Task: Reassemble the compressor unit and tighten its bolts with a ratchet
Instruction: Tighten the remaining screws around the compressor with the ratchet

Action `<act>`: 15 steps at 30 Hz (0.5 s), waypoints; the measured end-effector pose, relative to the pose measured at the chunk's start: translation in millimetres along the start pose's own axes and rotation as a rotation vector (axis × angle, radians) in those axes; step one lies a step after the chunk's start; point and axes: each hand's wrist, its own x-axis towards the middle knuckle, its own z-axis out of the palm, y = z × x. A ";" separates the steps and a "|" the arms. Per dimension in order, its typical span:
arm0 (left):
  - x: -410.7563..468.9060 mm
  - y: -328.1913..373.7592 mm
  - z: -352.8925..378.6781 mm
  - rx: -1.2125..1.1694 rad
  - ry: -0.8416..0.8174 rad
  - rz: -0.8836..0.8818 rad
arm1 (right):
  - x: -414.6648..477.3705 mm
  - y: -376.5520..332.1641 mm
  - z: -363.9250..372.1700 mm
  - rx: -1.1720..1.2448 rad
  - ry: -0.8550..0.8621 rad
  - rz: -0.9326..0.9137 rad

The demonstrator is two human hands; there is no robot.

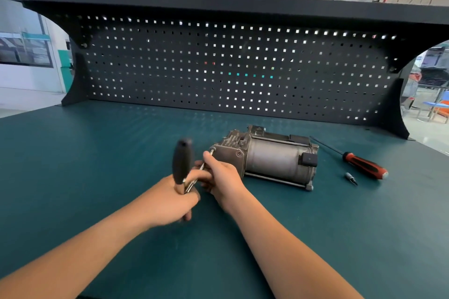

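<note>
A grey metal compressor unit (267,156) lies on its side on the green bench top, its end plate facing left. My left hand (170,198) grips the ratchet (182,162) near its head, and the black handle stands upward. The ratchet's thin metal extension runs up and right to a bolt (211,151) at the upper left corner of the end plate. My right hand (220,175) holds that extension between its fingers, with the thumb near the bolt. The ratchet's head is hidden between my two hands.
A red-and-black screwdriver (362,164) lies to the right of the compressor, with a small bit (351,177) near it. A black pegboard (230,68) under a shelf closes the back of the green bench top (97,153).
</note>
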 end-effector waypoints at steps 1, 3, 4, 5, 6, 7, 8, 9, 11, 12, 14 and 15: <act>-2.6 -5.0 4.5 -0.243 0.034 -0.040 | 0.7 1.0 0.0 -0.010 0.010 0.000; -3.4 -9.3 9.4 -0.849 0.063 -0.206 | 1.1 2.1 0.2 0.003 0.008 0.003; -2.2 -9.2 9.1 -1.116 0.046 -0.266 | 1.3 2.1 0.2 0.012 -0.003 0.000; -1.4 -6.9 7.8 -1.301 0.018 -0.302 | 1.5 2.1 0.1 0.016 -0.015 -0.006; -1.1 -5.0 5.8 -1.380 -0.009 -0.312 | 1.8 2.0 -0.1 0.020 -0.024 -0.007; -1.2 -3.3 5.1 -1.343 -0.022 -0.287 | 2.0 1.7 -0.4 0.026 -0.029 -0.003; -0.4 -3.0 6.1 -1.216 -0.008 -0.240 | 1.6 0.9 -0.7 0.036 -0.033 0.007; 0.0 -2.7 8.1 -1.059 0.006 -0.183 | 1.3 0.2 -1.6 0.050 -0.036 0.017; 1.4 -0.8 9.5 -0.823 0.014 -0.089 | 0.7 -0.8 -3.3 0.082 -0.046 0.023; 2.1 1.5 8.5 -0.769 0.007 -0.065 | 0.4 -0.9 -3.8 0.098 -0.053 0.020; 3.8 4.5 5.6 -0.704 -0.002 -0.052 | 1.2 -0.8 -4.0 0.122 -0.057 0.022; 3.8 5.9 5.2 -0.681 -0.001 -0.056 | 2.0 -0.6 -4.1 0.124 -0.061 0.030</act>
